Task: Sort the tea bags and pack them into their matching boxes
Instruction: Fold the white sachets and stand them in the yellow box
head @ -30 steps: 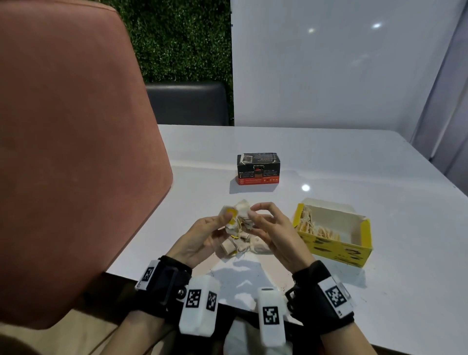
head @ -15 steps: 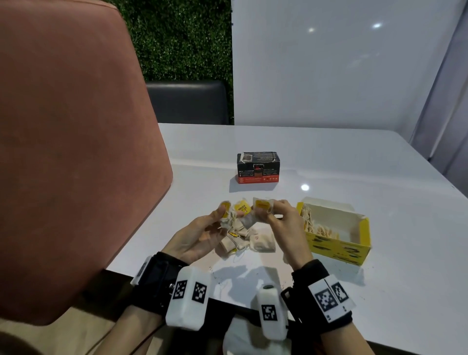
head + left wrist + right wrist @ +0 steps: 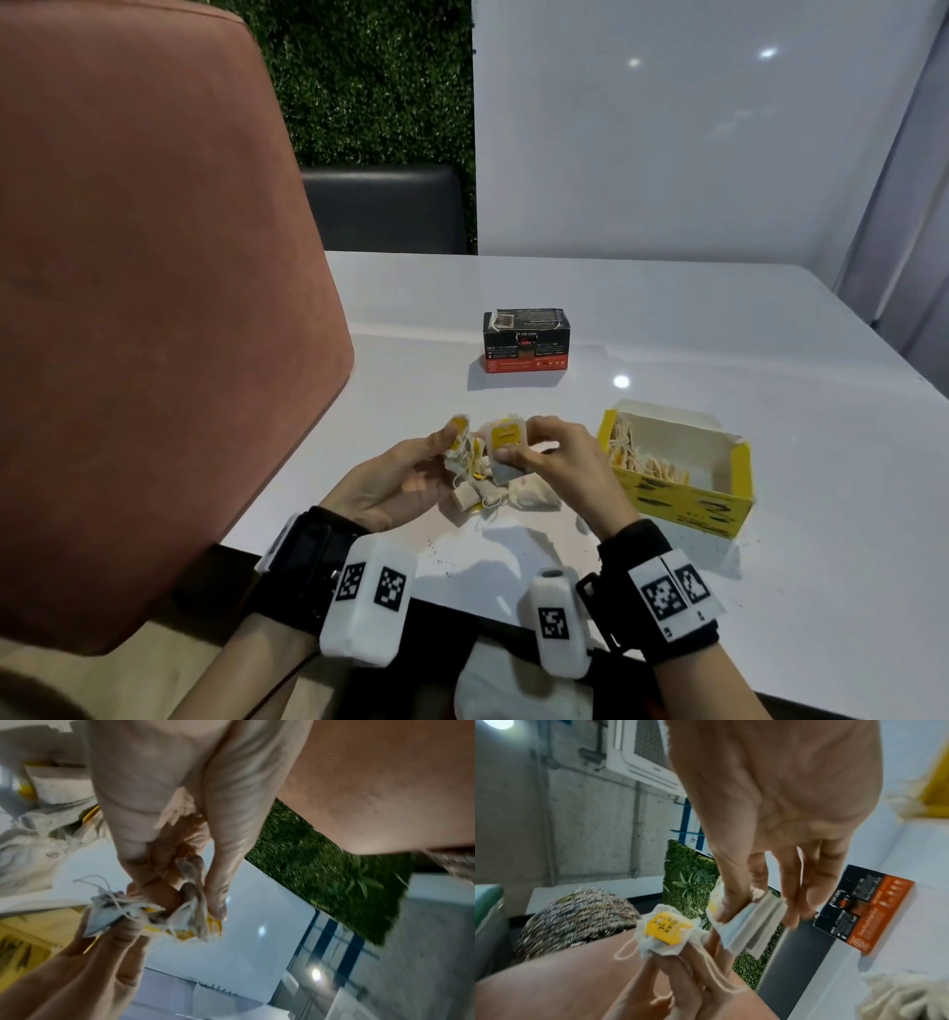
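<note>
We are pulling apart tea bags with tangled strings, above the bench's near edge. Our left hand [image 3: 395, 478] pinches a bunch [image 3: 462, 447]. Our right hand [image 3: 557, 457] pinches one bag [image 3: 506, 447]. Next it should come free, then go into the yellow box [image 3: 683, 493] near the right edge.

box print [image 3: 524, 352]: too small to read | table [image 3: 770, 334]: right corner cut off | tag [image 3: 668, 927] lettering: blurred

White tea bags [image 3: 506, 452] with yellow tags, yellow box [image 3: 685, 496], black-and-orange box [image 3: 526, 342], white table [image 3: 719, 334]
</note>
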### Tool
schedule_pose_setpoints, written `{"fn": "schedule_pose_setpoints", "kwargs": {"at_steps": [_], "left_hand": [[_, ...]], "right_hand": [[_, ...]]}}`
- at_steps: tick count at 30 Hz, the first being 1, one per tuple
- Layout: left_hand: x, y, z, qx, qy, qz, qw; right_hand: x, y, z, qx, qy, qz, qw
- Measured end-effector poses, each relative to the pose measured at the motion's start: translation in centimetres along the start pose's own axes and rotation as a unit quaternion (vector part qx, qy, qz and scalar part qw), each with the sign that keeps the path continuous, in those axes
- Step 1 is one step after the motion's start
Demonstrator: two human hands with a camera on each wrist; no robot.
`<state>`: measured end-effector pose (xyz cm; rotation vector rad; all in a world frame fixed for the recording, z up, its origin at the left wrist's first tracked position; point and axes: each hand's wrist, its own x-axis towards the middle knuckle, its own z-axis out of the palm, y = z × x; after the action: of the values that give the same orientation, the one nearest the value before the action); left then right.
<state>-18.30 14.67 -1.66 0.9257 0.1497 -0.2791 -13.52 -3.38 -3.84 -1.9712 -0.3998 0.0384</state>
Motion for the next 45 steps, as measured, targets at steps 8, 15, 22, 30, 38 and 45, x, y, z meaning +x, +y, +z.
{"fn": "schedule_pose_setpoints", "kwargs": {"at_steps": [8,15,22,30,38,45], "left_hand": [[1.1,-0.5,-0.4,0.014,0.071,0.074,0.995],[0.9,-0.9,0.3,-0.084,0.020,0.000,0.996],[1.1,-1.8,1.2,0.003,0.060,-0.019,0.998],[1.1,-1.8,0.3,0.105,0.048,0.072,0.991],[0.7,-1.4,0.0,0.155,0.032,0.091,0.983],[0.5,-1.3,-0.4,0.154,0.080,0.090,0.981]], "right_hand": [[-0.7,0.2,0.1,0.220,-0.008,0.049,0.974],[-1.5,-1.8,-0.9,0.300,-0.070,-0.032,0.951],[-1.3,-1.1,-0.1,0.084,-0.040,-0.045,0.995],[-2.0,-1.2,-0.2,0.322,-0.059,0.056,0.943],[-1.8,-0.9,-0.1,0.412,-0.040,0.099,0.905],[-1.5,-0.7,-0.6,0.430,-0.010,0.067,0.900]]}}
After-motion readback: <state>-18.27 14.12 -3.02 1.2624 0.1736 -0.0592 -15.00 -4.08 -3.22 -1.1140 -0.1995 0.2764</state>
